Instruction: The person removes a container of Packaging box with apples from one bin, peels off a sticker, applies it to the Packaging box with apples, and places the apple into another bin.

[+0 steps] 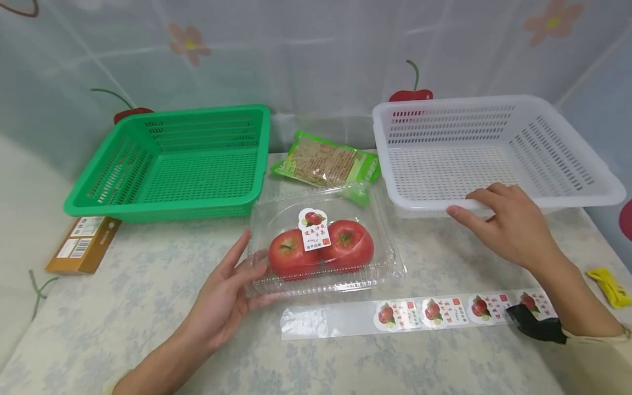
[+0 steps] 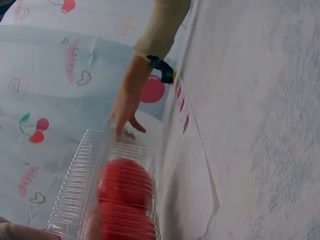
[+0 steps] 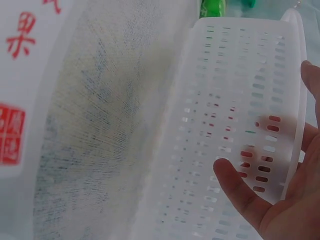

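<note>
My left hand (image 1: 224, 293) grips the left side of a clear plastic clamshell box (image 1: 385, 247), with fingers at its lid and under its edge. Inside lie two red apples (image 1: 294, 253), side by side. A white apple label (image 1: 316, 233) is on the lid over them. At the front rim of a white plastic basket (image 1: 446, 170), my right hand (image 1: 513, 225) holds on, fingers over the inside and thumb (image 3: 240, 192) outside the slotted wall. A strip of apple labels (image 1: 345, 321) runs along the table in front of the box, its right part under my right forearm.
A green basket (image 1: 168, 211) stands at the back left, with a brown carton (image 1: 84, 247) by its front corner. Behind the box lies a green-edged food packet (image 1: 326, 162). A small yellow packet (image 1: 609, 287) is at the right edge. A patterned curtain (image 1: 316, 60) hangs behind everything.
</note>
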{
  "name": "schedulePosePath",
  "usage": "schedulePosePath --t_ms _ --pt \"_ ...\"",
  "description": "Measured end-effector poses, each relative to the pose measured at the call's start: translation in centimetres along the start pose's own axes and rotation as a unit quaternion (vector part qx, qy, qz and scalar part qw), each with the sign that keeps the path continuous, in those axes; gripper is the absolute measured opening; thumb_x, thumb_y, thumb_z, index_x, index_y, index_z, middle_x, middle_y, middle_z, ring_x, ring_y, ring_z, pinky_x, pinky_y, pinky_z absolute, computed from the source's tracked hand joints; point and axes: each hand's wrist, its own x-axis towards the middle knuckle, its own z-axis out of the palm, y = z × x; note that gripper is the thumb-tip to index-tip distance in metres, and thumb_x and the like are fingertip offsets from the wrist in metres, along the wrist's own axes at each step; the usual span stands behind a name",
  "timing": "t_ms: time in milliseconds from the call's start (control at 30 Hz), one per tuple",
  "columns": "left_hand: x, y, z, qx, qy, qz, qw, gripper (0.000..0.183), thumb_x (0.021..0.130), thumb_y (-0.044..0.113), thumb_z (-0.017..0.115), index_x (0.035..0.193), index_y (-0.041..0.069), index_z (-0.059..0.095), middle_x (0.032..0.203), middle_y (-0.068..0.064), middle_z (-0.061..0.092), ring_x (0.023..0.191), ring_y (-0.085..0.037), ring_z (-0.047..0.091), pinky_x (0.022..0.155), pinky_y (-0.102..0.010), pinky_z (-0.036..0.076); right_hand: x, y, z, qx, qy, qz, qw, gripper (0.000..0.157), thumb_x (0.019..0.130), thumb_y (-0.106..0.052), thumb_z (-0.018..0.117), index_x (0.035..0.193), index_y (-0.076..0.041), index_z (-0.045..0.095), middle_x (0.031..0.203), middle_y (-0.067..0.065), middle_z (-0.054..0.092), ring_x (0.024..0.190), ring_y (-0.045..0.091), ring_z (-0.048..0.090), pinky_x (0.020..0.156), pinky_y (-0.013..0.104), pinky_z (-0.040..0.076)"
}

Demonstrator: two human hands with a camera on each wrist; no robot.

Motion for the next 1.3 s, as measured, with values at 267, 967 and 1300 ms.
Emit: schedulePosePath --t_ms 267,967,1300 --pt "-1.8 1.1 1.5 -0.016 -0.024 0.048 0.9984 0.079 0.099 0.003 0.052 0.16 0.029 0.009 0.158 -0.007 0.023 0.141 -0.028 0.031 0.089 -0.054 0.05 -0.1 0.1 0.5 0.014 0.023 -0.014 1.0 0.04 0.089 -0.033 0.072 0.111 0.0 0.071 0.108 0.021 0.065 0.077 0.038 0.057 0.077 0.05 0.036" --pt "6.6 4.5 9.3 -0.086 -0.024 0.14 0.986 0.076 0.097 0.004 0.056 0.158 0.031 0.019 0.151 -0.002 0.034 0.131 -0.022 0.046 0.083 -0.047 0.055 -2.8 -2.5 1.0 -0.095 0.087 0.037 0.991 0.053 0.098 -0.042 0.055 0.134 -0.003 0.058 0.137 0.037 0.045 0.13 0.056 0.032 0.097 0.072 0.031" --pt "11.8 5.4 16.6 -0.101 -0.005 0.121 0.9876 0.075 0.094 0.003 0.063 0.156 0.03 0.03 0.153 -0.007 0.033 0.133 -0.026 0.044 0.076 -0.046 0.057 -2.7 -2.6 1.8 -0.052 0.11 0.042 0.992 0.058 0.098 -0.046 0.052 0.136 -0.003 0.057 0.143 0.04 0.035 0.138 0.056 0.019 0.109 0.069 0.017"
